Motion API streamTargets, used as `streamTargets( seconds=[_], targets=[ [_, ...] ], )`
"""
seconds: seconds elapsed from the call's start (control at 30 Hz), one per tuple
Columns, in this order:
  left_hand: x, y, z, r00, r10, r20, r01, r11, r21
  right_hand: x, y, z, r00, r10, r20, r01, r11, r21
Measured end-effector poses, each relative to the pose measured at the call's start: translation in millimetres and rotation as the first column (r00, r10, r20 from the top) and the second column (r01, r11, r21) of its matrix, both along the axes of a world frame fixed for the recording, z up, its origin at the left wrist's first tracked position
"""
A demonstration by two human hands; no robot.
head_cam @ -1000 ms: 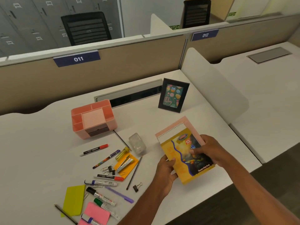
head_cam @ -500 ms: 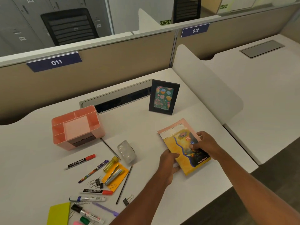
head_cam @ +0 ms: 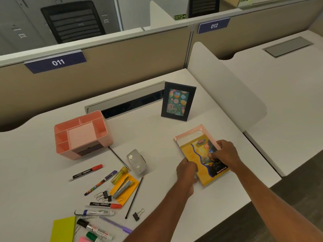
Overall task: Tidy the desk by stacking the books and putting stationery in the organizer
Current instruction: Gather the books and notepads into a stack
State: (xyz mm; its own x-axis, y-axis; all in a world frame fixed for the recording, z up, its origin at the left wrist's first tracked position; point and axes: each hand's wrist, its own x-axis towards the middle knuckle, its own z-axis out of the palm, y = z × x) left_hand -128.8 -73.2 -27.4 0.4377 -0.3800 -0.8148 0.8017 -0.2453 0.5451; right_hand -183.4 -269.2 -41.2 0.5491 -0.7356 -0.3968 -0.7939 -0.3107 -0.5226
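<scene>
On desk (head_cam: 157, 137) right side, books (head_cam: 193, 154) now lowered flat; left hand (head_cam: 186, 170), right hand (head_cam: 225, 154) still grip edges.

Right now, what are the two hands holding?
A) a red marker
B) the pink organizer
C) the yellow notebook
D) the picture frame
C: the left hand and the right hand both grip the edges of the yellow notebook, which lies on top of a pink spiral pad.
</scene>
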Motion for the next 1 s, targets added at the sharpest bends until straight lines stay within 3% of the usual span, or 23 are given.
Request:
streamTargets(
  seconds=[0.23, 0.43, 0.53, 0.67, 1.0],
  targets=[
    [-7.5, -0.5, 6.3, 0.999, -0.007, 0.037, 0.003, 0.996, 0.093, -7.6, -28.2, -54.6, 0.996, 0.006, -0.089, -0.011, 0.998, -0.058],
    [-6.5, 5.6, 8.5, 0.996, -0.091, 0.007, 0.090, 0.992, 0.091, -0.3, 6.7, -6.0, 0.996, 0.024, -0.085, -0.033, 0.993, -0.110],
    [-7.3, 15.7, 4.9, 0.994, -0.111, 0.009, 0.110, 0.992, 0.068, 3.8, 25.0, 5.1, 1.000, 0.004, -0.003, -0.004, 0.989, -0.148],
    [-5.9, 43.3, 7.7, 0.998, -0.045, 0.037, 0.044, 0.999, 0.012, 14.7, 68.1, 10.4, 0.974, -0.012, 0.226, 0.048, 0.987, -0.153],
    [27.4, 142.9, 18.7, 0.944, 0.166, 0.284, -0.169, 0.986, -0.015, 62.6, 201.5, 10.1, 0.921, 0.155, 0.358, -0.204, 0.974, 0.103]
  ],
)
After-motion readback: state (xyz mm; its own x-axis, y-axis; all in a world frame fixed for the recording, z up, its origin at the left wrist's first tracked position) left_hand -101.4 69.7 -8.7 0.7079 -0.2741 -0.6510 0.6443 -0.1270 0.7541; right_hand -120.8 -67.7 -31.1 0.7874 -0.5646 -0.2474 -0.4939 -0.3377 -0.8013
